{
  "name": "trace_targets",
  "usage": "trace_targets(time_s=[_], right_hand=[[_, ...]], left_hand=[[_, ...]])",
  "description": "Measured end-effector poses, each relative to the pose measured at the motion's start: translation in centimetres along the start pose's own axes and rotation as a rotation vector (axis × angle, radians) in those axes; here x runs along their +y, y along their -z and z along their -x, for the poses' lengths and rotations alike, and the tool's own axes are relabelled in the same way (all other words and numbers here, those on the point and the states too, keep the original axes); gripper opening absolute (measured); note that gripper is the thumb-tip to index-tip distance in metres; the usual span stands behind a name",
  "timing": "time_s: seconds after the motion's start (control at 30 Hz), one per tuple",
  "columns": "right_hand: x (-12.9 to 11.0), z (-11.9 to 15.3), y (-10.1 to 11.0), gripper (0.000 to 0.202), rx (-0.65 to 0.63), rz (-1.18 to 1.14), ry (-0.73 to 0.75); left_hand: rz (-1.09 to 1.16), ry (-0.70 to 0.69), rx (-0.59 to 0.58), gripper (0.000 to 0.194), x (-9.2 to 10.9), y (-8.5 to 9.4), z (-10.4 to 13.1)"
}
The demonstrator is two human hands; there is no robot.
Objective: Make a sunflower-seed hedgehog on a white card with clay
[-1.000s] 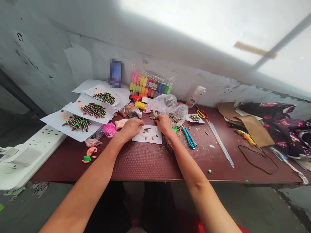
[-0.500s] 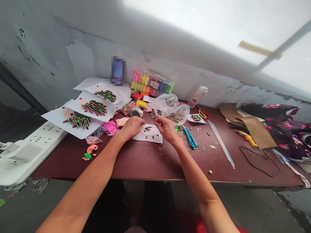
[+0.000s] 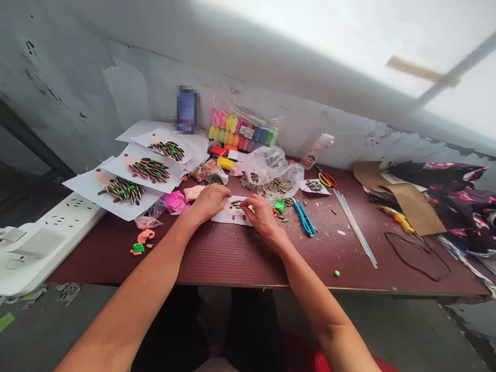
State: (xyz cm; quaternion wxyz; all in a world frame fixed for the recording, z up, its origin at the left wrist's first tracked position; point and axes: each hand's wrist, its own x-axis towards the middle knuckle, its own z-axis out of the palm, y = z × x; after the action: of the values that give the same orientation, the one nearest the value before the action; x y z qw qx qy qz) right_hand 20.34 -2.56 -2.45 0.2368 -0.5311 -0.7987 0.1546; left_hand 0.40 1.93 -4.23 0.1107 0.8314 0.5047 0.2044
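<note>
A small white paper card [image 3: 221,218] lies on the table before me, bearing a peach hedgehog shape with brown feet and a few striped sunflower seeds [image 3: 234,203] stuck on its back. At the card's upper left corner is my left hand [image 3: 211,203], fingers curled and pinched together; what they hold, if anything, is hidden. My right hand [image 3: 261,214] reaches over the card's right part, thumb and forefinger pinching a sunflower seed by those on the hedgehog. Just behind, a heap of sunflower seeds [image 3: 277,186] spills from a clear plastic bag [image 3: 267,161].
Finished hedgehog sheets [image 3: 149,169] lie at left beside a white power strip [image 3: 46,237]. Coloured clay packs [image 3: 242,132] lean on the wall. To the right are a blue cutter [image 3: 304,218], scissors [image 3: 327,179], a bottle [image 3: 318,151], glue sticks [image 3: 355,230] and a glue gun [image 3: 401,221].
My right hand has moved left and slightly down, from the card's right edge to over the hedgehog, covering its snout. My left hand stays at the card's corner.
</note>
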Motion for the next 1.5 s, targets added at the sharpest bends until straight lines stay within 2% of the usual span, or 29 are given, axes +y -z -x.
trace_targets(time_s=[0.53,1.1,1.3,1.5], right_hand=[[-0.76,-0.15,-0.61,0.010,0.011,0.114,-0.064],[-0.64,-0.23,-1.10,0.014,0.017,0.229,0.013],[-0.54,-0.30,-1.00,0.015,0.023,0.201,0.021],[-0.48,-0.20,-0.42,0.006,0.066,0.150,-0.051]], left_hand=[[-0.010,0.008,-0.017,0.031,0.36,0.27,0.07],[-0.010,0.038,-0.012,0.031,0.57,0.36,0.16],[-0.015,0.039,-0.023,0.031,0.76,0.60,0.18],[-0.003,0.045,-0.024,0.031,0.67,0.53,0.15]])
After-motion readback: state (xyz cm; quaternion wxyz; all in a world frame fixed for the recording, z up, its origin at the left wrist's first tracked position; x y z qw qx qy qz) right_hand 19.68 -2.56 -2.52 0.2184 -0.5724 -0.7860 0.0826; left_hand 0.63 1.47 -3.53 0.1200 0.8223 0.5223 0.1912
